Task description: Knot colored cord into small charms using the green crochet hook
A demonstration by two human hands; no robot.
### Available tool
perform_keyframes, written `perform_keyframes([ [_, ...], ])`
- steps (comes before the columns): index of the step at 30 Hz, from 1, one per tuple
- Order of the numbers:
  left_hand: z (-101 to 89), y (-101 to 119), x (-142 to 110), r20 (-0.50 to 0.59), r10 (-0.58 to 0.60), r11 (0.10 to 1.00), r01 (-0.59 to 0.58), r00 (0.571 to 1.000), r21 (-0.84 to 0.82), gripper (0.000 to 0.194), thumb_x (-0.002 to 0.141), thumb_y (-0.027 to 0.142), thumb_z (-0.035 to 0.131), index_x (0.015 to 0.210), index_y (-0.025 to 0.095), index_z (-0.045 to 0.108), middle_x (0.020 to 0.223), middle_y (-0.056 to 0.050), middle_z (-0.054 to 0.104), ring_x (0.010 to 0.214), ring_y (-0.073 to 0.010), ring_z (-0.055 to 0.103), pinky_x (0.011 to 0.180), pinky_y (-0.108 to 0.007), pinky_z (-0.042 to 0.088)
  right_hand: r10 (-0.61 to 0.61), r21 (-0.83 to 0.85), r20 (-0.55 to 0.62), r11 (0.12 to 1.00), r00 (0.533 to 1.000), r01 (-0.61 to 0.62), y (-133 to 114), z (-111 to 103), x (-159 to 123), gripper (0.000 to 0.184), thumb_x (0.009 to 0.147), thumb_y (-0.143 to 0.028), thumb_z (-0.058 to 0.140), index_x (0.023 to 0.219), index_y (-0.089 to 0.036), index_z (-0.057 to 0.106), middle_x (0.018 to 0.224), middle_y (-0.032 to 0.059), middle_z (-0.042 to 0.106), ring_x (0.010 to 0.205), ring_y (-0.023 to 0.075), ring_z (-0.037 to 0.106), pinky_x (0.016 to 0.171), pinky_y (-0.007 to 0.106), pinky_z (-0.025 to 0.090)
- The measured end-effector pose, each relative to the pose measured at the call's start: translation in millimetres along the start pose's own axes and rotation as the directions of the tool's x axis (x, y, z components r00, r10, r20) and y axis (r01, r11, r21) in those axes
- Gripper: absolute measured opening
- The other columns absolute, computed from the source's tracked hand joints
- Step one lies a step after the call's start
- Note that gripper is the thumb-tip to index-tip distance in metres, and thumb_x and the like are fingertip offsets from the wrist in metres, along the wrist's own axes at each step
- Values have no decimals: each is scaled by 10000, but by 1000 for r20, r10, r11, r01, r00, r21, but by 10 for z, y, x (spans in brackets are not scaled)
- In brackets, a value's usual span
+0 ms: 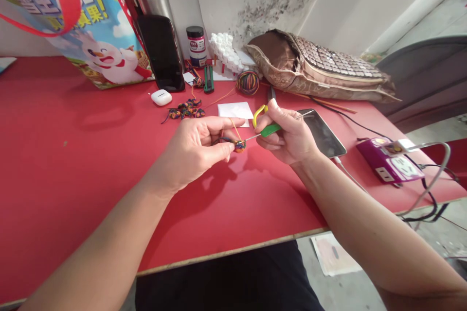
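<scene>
My left hand (pixel 199 143) pinches a small multicoloured crochet piece (pixel 239 145) between thumb and fingers, just above the red table (pixel 73 155). An orange yarn strand runs up from the piece over my index finger. My right hand (pixel 288 136) is closed on a crochet hook with a green handle (pixel 270 130); its metal tip points left into the piece. A yellow-handled pair of scissors (pixel 260 112) lies on the table behind my right hand. The multicoloured yarn ball (pixel 248 82) sits farther back, and several finished crochet bits (pixel 187 108) lie to its left.
A phone (pixel 323 132) lies right of my right hand, with a purple power strip (pixel 388 163) and cables beyond. At the back stand a printed bag (pixel 91 19), a dark phone (pixel 162 53), a white earbud case (pixel 161 97), a jar (pixel 196 46) and a brown cushion (pixel 317 68).
</scene>
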State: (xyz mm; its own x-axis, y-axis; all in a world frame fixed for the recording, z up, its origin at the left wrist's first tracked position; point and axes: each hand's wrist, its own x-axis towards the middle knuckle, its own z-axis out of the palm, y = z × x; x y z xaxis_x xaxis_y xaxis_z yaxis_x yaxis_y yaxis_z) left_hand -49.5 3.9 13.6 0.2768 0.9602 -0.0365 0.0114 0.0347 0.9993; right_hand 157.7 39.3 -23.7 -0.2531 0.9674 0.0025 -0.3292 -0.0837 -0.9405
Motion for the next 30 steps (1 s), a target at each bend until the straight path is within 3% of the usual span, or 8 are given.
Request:
perform_keyframes([
  [13, 2, -8, 18, -55, 1, 995, 4, 999, 101, 463, 740, 64, 730, 1172, 129, 882, 808, -16, 744, 587, -103, 654, 537, -220, 499, -89, -94, -60, 992, 994, 83, -13, 33, -18, 656, 810, -769, 856, 594, -159, 754, 413, -63, 380, 382, 33, 214, 410, 249, 146],
  [17, 0, -28, 23, -71, -17, 996, 24, 997, 85, 476, 745, 35, 701, 1180, 120, 874, 821, -23, 780, 594, -116, 697, 578, -229, 560, -158, -137, -90, 980, 983, 145, 6, 45, -21, 664, 782, -792, 861, 581, -167, 766, 411, -50, 409, 372, 43, 266, 406, 255, 164],
  [21, 29, -52, 47, -113, -39, 998, 44, 993, 41, 418, 771, 5, 688, 1135, 104, 869, 796, -18, 785, 623, -126, 732, 626, -230, 603, -272, -263, -127, 936, 954, 232, 43, 69, -67, 652, 852, -789, 799, 607, -185, 791, 461, -18, 497, 400, 69, 360, 407, 266, 222],
  [24, 57, -62, 77, -167, -104, 994, 105, 980, -1, 377, 790, -10, 735, 1136, 82, 853, 705, 6, 747, 603, -113, 721, 629, -206, 607, -421, -428, -114, 838, 900, 338, 64, 122, -147, 600, 962, -711, 733, 657, -203, 826, 532, 8, 595, 455, 95, 474, 432, 273, 321],
  [26, 63, -63, 102, -201, -155, 987, 145, 967, -63, 374, 794, -19, 767, 1151, 66, 840, 674, 11, 735, 581, -104, 707, 592, -184, 590, -535, -533, -34, 724, 844, 438, 83, 153, -199, 537, 1053, -590, 677, 711, -211, 843, 565, 6, 627, 497, 104, 534, 480, 271, 403],
  [28, 54, -56, 131, -210, -208, 970, 174, 955, -169, 336, 798, -29, 774, 1118, 54, 835, 658, 2, 736, 565, -103, 702, 545, -165, 566, -646, -599, 102, 567, 756, 566, 113, 161, -230, 464, 1121, -435, 620, 792, -203, 852, 621, 8, 666, 550, 105, 585, 546, 266, 470],
  [30, 34, -38, 159, -205, -275, 931, 208, 939, -299, 253, 800, -50, 755, 1017, 53, 833, 635, -10, 733, 534, -99, 694, 512, -150, 549, -723, -615, 265, 384, 639, 689, 147, 142, -232, 361, 1134, -329, 610, 902, -188, 848, 729, 26, 726, 620, 110, 644, 610, 261, 522],
])
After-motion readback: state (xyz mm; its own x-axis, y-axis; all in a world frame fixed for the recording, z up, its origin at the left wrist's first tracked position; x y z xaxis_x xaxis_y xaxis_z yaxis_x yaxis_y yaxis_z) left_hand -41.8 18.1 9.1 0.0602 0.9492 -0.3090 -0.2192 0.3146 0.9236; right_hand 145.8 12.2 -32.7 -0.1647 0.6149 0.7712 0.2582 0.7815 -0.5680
